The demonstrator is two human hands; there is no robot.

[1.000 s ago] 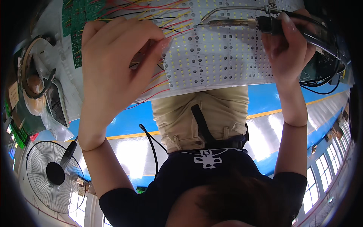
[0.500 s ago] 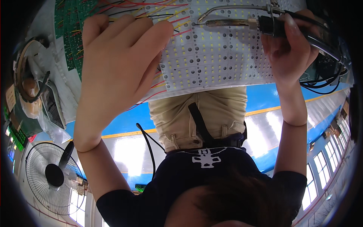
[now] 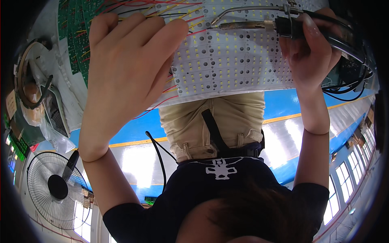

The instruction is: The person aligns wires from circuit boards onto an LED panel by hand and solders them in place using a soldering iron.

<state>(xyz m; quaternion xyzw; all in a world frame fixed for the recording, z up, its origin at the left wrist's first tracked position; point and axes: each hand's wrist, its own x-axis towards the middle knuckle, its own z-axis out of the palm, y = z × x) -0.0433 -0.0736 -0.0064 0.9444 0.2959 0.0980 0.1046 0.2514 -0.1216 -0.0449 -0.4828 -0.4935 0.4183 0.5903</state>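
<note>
My left hand [image 3: 125, 65] is closed over the left part of a white LED board [image 3: 227, 60]. Its thumb and forefinger pinch a red wire [image 3: 197, 32], whose end reaches the board beside the iron's tip. In my right hand [image 3: 310, 60] is a soldering iron [image 3: 245, 25], lying nearly level with its tip pointing left. A thin metal feed tube [image 3: 247, 8], clamped to the iron, curves down close to that tip. More red, yellow and black wires run from under my left hand to the board. The palm and lower fingers of that hand are hidden.
Green circuit boards [image 3: 75, 44] with wires lie at the far left. Near them are a ring-shaped coil [image 3: 22, 73] and a clear plastic bag [image 3: 56, 139]. Black cables [image 3: 344, 91] hang at the right. A fan [image 3: 58, 187] stands at the lower left.
The iron's tip and my left fingertips have shifted slightly nearer to me, from a yellow wire to the red one below it. The iron stays in my right hand.
</note>
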